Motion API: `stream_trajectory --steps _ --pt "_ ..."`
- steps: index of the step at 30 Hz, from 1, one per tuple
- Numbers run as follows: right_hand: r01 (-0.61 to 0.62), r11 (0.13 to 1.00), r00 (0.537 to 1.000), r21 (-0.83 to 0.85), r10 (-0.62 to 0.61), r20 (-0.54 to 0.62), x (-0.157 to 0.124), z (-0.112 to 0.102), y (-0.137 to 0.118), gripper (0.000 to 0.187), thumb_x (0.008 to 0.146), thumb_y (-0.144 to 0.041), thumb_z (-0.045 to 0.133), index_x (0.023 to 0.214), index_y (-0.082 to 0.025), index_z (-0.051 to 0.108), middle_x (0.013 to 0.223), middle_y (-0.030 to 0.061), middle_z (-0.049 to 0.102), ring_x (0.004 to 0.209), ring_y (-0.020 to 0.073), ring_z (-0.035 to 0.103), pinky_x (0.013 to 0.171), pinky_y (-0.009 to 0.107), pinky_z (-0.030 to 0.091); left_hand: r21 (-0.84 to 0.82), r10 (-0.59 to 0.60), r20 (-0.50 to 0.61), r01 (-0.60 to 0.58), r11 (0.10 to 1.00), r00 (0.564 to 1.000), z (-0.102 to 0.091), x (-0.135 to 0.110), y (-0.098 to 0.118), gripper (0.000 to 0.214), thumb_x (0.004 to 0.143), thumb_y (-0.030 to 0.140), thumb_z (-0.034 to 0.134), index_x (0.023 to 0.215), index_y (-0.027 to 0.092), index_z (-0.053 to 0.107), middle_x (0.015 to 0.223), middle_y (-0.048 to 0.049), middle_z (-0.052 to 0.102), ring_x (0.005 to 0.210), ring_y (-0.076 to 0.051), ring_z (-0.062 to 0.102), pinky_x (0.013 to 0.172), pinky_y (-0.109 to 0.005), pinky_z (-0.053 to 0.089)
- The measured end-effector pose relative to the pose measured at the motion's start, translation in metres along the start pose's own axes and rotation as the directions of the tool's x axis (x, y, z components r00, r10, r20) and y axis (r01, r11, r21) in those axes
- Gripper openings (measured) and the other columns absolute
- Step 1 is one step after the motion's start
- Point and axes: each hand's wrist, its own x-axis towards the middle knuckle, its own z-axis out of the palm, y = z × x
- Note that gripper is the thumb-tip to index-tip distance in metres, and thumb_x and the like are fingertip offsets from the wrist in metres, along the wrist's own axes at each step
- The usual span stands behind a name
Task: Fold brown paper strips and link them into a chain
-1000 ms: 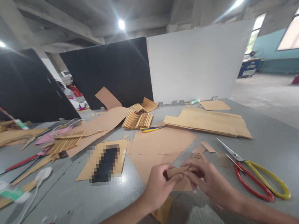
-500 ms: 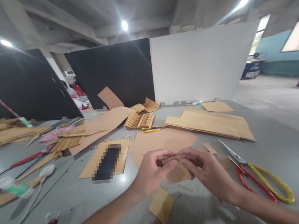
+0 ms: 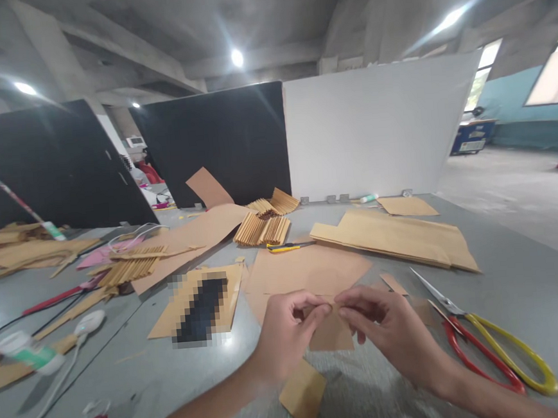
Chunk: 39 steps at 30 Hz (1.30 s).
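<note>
My left hand (image 3: 284, 334) and my right hand (image 3: 390, 335) meet over the grey table (image 3: 177, 384), each pinching the top edge of one small brown kraft paper piece (image 3: 331, 333) between thumb and fingertips. The paper hangs down between the two hands. A loose brown paper scrap (image 3: 303, 394) lies on the table just below my left wrist. Scissors with a red and a yellow handle (image 3: 487, 347) lie to the right of my right hand, blades pointing away.
Brown paper sheets (image 3: 307, 268) lie behind the hands, a folded stack (image 3: 397, 235) at the right. Pleated paper fans (image 3: 263, 226) and a yellow knife (image 3: 284, 247) sit further back. A glue bottle (image 3: 24, 351), cables and scraps crowd the left. Black and white boards (image 3: 374, 130) stand behind.
The hands have gone from a folded strip held close to a flatter piece hanging between the fingertips. The view has tilted slightly, shifting the table items down and right.
</note>
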Motion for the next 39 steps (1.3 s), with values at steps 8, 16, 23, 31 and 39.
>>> stream_trajectory --steps 8,16,23,31,39 --pt "-0.039 0.999 0.999 -0.009 0.038 -0.027 0.002 -0.002 -0.004 0.018 0.088 -0.033 0.069 0.083 -0.018 0.077 0.061 0.0000 0.064 0.056 0.0133 0.057 0.054 0.024 0.047 0.039 0.027 0.011 -0.027 0.999 1.000 0.003 -0.003 0.000 0.029 0.096 0.038 0.060 0.084 0.014 0.074 0.066 -0.0024 0.065 0.061 -0.013 0.054 0.057 -0.022 0.038" --pt "0.031 0.989 0.997 -0.144 -0.022 0.068 0.001 -0.003 -0.009 0.011 0.092 -0.025 0.061 0.097 -0.022 0.071 0.074 -0.0008 0.071 0.064 0.0140 0.059 0.058 0.023 0.045 -0.084 -0.029 0.130 0.040 0.996 0.991 0.000 -0.001 0.008 0.019 0.093 0.029 0.063 0.092 0.013 0.073 0.083 -0.0076 0.075 0.078 -0.019 0.068 0.067 -0.024 0.045" --pt "0.014 0.989 0.993 -0.150 0.004 0.120 -0.001 -0.004 -0.006 0.003 0.094 -0.027 0.057 0.093 -0.024 0.056 0.063 -0.0061 0.059 0.055 0.0135 0.055 0.053 0.023 0.044 -0.116 -0.044 0.105 0.056 0.992 0.993 -0.004 0.000 0.006 0.018 0.085 0.026 0.072 0.099 0.015 0.072 0.079 -0.0048 0.075 0.076 -0.018 0.067 0.065 -0.023 0.045" --pt "0.099 0.887 0.986 -0.452 -0.025 0.168 -0.001 -0.005 -0.010 0.019 0.085 -0.011 0.051 0.086 -0.026 0.040 0.071 -0.0050 0.070 0.065 0.0167 0.056 0.065 0.027 0.039 -0.033 -0.101 0.148 0.107 0.994 0.984 -0.002 0.002 -0.006 0.013 0.079 0.020 0.070 0.071 0.012 0.077 0.066 -0.0040 0.070 0.063 -0.015 0.062 0.056 -0.022 0.043" --pt "0.168 0.872 0.979 -0.459 -0.093 0.181 0.002 -0.007 0.000 0.010 0.089 -0.016 0.052 0.085 -0.025 0.050 0.067 -0.0049 0.065 0.061 0.0156 0.054 0.063 0.026 0.037 -0.177 -0.120 0.158 0.148 0.973 0.980 0.001 0.002 -0.011 0.019 0.081 0.022 0.071 0.067 0.009 0.073 0.060 -0.0022 0.063 0.055 -0.012 0.057 0.050 -0.020 0.043"
